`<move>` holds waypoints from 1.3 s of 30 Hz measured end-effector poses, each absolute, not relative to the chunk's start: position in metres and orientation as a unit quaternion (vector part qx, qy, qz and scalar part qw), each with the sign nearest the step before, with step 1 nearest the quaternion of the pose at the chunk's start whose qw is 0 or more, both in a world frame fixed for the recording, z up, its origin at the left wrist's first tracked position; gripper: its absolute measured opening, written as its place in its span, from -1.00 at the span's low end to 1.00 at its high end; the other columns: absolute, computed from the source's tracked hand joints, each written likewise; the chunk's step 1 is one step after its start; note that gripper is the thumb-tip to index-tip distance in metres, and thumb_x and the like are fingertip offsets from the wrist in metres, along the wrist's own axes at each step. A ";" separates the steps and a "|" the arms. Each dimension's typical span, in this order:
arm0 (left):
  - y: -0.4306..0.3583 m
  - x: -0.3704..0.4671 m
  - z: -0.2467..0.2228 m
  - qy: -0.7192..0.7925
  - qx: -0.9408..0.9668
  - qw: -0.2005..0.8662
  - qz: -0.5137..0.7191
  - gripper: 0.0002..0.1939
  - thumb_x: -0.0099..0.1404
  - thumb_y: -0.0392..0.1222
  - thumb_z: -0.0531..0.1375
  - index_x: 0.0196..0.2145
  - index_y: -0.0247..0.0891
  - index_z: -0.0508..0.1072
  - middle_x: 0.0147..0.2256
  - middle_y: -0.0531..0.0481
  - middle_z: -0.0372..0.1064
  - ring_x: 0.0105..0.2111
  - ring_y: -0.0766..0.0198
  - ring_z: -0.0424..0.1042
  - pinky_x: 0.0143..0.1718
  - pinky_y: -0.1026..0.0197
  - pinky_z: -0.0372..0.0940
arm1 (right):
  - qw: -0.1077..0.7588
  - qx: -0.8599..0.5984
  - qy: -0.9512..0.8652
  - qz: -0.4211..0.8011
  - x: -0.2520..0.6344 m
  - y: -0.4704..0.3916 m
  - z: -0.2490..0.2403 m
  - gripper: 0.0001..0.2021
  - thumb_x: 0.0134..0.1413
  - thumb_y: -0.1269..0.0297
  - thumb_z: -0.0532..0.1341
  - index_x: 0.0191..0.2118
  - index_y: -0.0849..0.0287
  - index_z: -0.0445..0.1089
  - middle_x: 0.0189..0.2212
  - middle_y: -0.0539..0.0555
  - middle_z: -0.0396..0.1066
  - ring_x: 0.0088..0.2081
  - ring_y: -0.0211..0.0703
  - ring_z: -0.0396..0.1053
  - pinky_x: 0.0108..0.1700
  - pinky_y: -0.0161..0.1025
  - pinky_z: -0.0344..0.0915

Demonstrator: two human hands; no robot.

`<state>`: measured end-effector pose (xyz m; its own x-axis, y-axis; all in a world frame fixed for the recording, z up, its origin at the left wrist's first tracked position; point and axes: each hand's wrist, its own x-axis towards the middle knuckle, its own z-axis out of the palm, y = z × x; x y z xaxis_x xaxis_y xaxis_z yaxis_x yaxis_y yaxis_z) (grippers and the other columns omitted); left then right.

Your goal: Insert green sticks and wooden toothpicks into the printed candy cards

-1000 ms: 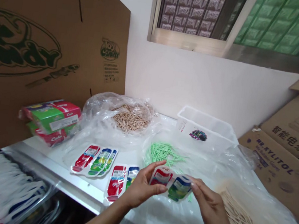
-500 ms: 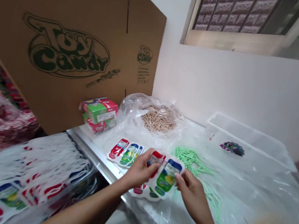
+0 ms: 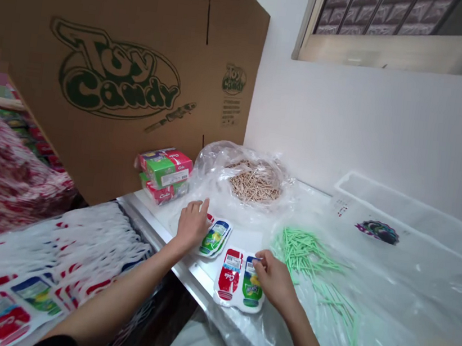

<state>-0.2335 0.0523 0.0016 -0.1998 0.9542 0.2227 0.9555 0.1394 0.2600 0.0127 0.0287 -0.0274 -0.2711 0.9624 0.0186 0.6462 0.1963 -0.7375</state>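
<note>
obscuring a red label (image 3: pixel 210 219) partly: left hand (image 3: pixel 193 224)

A candy-packing workspace: large "Toy Candy" carton (image 3: pixel 151 3), bagged brown sticks (image 3: pixel 255 186), heaped printed pouches (image 3: pixel 67 251).

A plain white wall (image 3: pixel 348 120) is rising behind a metal-edged desk (image 3: pixel 245 235), while a light-framed window (image 3: pixel 375 50), upper right, is showing a brick-patterned surface (image 3: pixel 388 16) behind dark bars (image 3: pixel 348 10).
</note>
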 end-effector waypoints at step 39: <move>-0.001 -0.100 0.051 -0.385 -0.562 -0.605 -0.413 -0.69 0.12 -0.02 0.23 -0.27 -0.28 0.34 -0.44 0.05 0.37 -0.46 0.33 0.34 -0.40 0.30 0.24 | 0.485 -0.468 -0.514 0.530 0.093 -0.032 -0.002 -0.64 0.02 -0.01 0.17 -0.19 0.17 0.33 -0.31 0.07 0.44 -0.31 -0.11 0.39 -0.29 -0.23 0.32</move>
